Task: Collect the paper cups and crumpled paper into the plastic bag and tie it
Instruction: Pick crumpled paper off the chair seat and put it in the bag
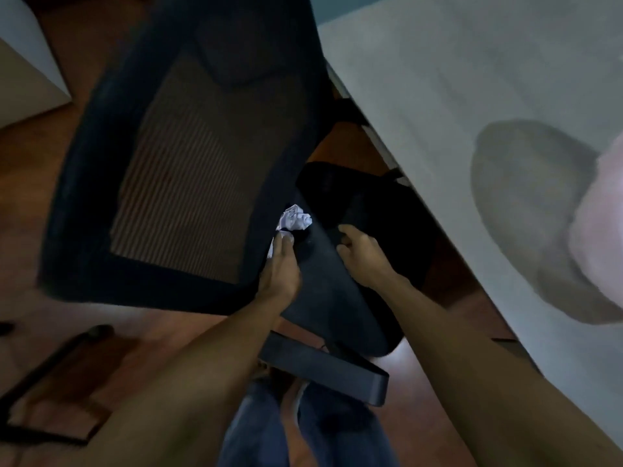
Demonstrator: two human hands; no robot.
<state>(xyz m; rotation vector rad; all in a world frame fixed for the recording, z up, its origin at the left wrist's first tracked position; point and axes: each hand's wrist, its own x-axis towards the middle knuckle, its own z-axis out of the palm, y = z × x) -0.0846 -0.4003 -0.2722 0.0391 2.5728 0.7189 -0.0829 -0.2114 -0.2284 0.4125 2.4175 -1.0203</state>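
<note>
A white crumpled paper (295, 221) lies on the dark seat (337, 298) of an office chair, right against the base of its mesh backrest. My left hand (279, 264) reaches forward with straight fingers, and its fingertips touch the near edge of the paper; more white shows under and beside the fingers. My right hand (357, 251) is on the seat to the right of the paper, fingers curled toward a black shape behind it. The blur hides whether that hand holds anything. No paper cup is visible.
The chair's mesh backrest (188, 163) fills the upper left, and its armrest (323, 369) juts out just below my arms. A white table (472, 79) runs along the right, with a blurred pale pink thing (603, 214) at its right edge. The floor is brown wood.
</note>
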